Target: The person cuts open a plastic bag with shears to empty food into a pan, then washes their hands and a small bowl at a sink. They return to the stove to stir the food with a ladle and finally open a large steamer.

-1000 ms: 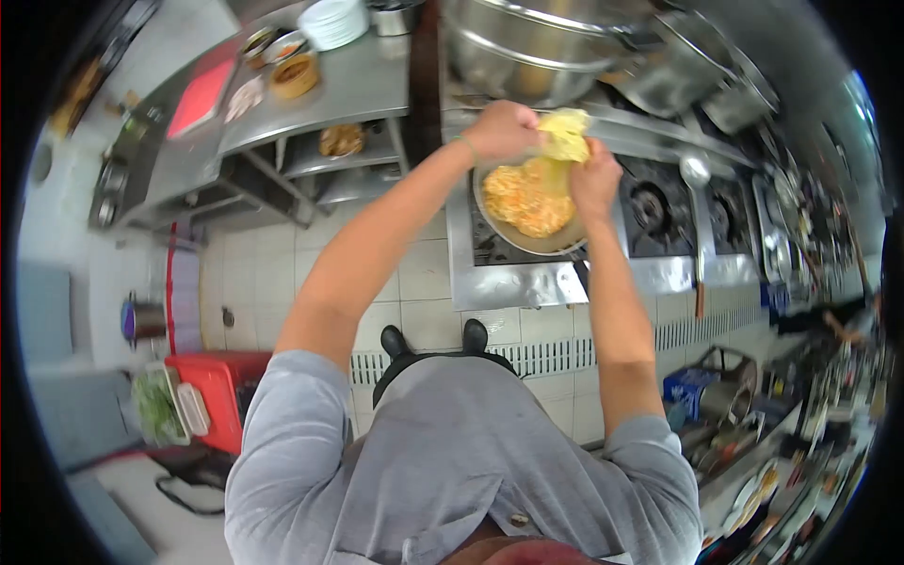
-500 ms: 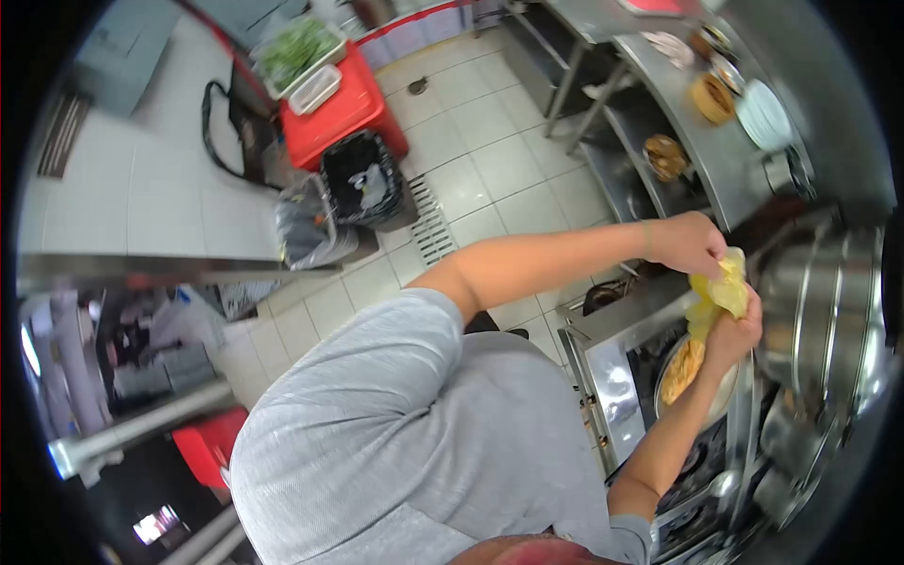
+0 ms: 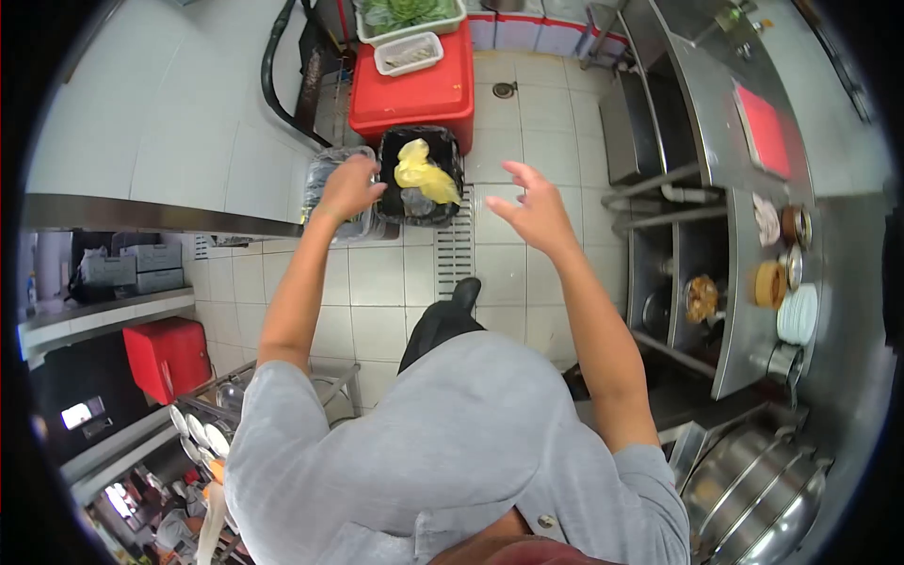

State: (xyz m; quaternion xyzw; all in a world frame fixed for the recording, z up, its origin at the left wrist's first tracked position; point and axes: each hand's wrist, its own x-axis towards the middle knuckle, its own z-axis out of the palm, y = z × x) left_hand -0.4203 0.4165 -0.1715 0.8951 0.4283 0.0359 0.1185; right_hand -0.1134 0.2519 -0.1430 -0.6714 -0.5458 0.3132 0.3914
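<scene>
A crumpled yellow plastic bag (image 3: pixel 421 172) is at the mouth of the black-lined trash bin (image 3: pixel 444 139), touching neither hand. My left hand (image 3: pixel 350 191) is to the left of the bag, over a second bin with a clear liner (image 3: pixel 318 171); its fingers are apart and hold nothing. To the right of the bag, my right hand (image 3: pixel 535 209) hangs over the tiled floor with thumb and fingers spread, also holding nothing.
Behind the bins stands a red cooler box (image 3: pixel 414 89) carrying a small white tray (image 3: pixel 409 54) and a tray of leafy greens (image 3: pixel 407 13). A floor drain grate (image 3: pixel 455 250) runs beside the bin. Steel shelving (image 3: pixel 697 245) and a large steamer pot (image 3: pixel 753 494) are on the right.
I have turned from the stove toward the bins. The yellow bag, held in both hands over the pan before, is now at the bin; both hands have let go and are apart.
</scene>
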